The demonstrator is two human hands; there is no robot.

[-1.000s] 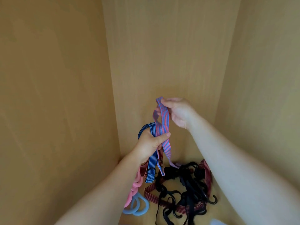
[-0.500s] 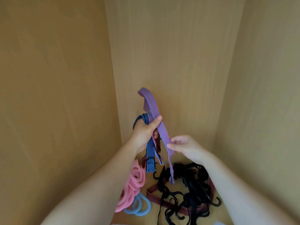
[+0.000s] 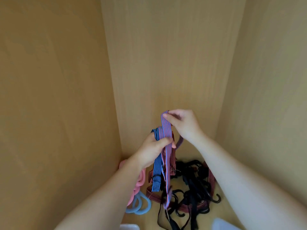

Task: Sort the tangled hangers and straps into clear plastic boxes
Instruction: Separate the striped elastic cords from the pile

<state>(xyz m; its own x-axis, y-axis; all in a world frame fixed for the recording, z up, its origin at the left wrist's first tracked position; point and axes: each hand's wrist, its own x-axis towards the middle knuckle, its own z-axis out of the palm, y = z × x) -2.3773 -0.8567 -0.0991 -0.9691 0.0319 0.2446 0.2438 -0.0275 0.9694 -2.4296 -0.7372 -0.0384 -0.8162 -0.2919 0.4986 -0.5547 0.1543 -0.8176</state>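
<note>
A person reaches both bare arms into a wooden cupboard. The left grip is clenched round a bunch of straps held up above the cupboard floor, thumb laid across the front. The bunch holds a blue strap, a purple strap and a dark red strap, all striped, all hanging down from the fist.

The right grip, just above and to the right of the left, pinches the top fold of the purple strap between thumb and forefinger, the other fingers curled. The strap runs from that pinch down through the left grip; its loose end dangles over the pile below. The blue strap hangs just left of it and ends higher.

On the floor by the far wall lies a black tangle of straps and hooks; one black hook sticks out at its right side. More dark red striped webbing loops round and under the tangle; whether it is the same strap as the one in the fist cannot be told.

Pink hangers lie against the left wall, partly hidden by the left forearm. Blue hangers lie just nearer, touching them. Two pale shapes are cut off at the near edge; what they are cannot be told.
</note>
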